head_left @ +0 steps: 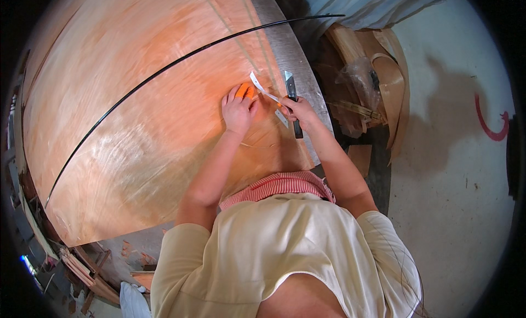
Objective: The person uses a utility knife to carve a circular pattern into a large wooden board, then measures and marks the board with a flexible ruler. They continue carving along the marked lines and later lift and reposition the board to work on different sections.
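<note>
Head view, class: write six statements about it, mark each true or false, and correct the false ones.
1. The right hand holds the knife. True.
2. The rod is coiled up. False: the rod stretches across the sheet.
3. The left hand has orange on some fingers. True.
4. The blade points toward the person's body. False: the blade points away.
5. The rod's far end extends past the sheet. True.
6. The waist cloth is plain blue. False: the waist cloth is red-and-white striped.
</note>
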The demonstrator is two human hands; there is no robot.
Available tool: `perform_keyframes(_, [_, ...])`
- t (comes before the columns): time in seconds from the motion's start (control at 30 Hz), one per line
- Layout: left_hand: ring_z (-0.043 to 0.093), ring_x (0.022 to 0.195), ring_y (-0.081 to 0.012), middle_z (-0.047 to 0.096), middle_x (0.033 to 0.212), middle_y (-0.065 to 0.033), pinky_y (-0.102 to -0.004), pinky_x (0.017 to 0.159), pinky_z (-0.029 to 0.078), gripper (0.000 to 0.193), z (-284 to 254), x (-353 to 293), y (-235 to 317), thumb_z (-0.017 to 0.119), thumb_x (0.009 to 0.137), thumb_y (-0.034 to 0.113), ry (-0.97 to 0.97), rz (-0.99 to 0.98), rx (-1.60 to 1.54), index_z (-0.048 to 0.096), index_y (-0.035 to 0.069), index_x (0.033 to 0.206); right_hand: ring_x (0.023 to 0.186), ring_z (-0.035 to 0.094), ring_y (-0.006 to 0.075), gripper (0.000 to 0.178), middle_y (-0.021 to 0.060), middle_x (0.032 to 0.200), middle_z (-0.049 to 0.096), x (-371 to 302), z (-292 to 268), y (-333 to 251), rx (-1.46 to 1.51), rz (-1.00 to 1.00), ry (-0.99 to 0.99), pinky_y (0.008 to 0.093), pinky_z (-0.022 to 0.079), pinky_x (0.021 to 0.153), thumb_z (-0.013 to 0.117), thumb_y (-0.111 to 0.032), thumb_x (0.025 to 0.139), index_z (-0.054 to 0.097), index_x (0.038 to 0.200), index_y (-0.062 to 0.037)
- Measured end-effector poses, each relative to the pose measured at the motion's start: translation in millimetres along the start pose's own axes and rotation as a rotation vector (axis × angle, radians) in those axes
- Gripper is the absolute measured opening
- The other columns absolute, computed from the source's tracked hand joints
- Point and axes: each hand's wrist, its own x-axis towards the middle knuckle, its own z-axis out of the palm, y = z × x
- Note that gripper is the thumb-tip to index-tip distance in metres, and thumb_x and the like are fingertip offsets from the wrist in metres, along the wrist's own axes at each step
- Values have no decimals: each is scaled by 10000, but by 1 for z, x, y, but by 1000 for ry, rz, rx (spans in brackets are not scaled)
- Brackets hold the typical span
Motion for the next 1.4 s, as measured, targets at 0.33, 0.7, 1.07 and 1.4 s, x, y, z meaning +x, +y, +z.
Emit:
perform_keyframes(0.33, [506, 976, -243, 572, 1019, -37, -384, 795, 388, 248, 1, 7, 4, 667, 673, 229, 55, 6, 16, 631, 102, 883, 440, 418, 60, 174, -4, 560, 538, 6, 4, 46, -311, -176, 207, 211, 296, 413, 613, -220, 781, 580, 738, -55])
perform_keyframes(0.7, [501, 855, -255, 554, 950, -70, -384, 716, 401, 253, 4, 15, 8, 685, 646, 237, -65, -85, 50, 572, 86, 815, 497, 583, 140, 208, 67, 562, 597, 16, 3, 48, -570, -159, 260, 265, 446, 491, 615, -220, 761, 568, 752, -17])
perform_keyframes(1.07, [495, 953, -273, 536, 1035, -79, -391, 808, 397, 294, 7, 11, 1, 646, 703, 219, -20, 26, -5, 559, 77, 946, 504, 603, 158, 191, 81, 560, 601, 14, 9, 45, -583, -186, 293, 273, 460, 506, 609, -203, 746, 571, 746, -16])
perform_keyframes(1.4, [429, 1093, -287, 455, 1207, -110, -433, 923, 335, 411, 7, 10, 0, 598, 758, 210, -64, 63, -3, 506, 31, 1117, 511, 608, 164, 211, 85, 561, 606, 15, 8, 45, -611, -174, 289, 283, 468, 521, 608, -220, 744, 576, 739, -12])
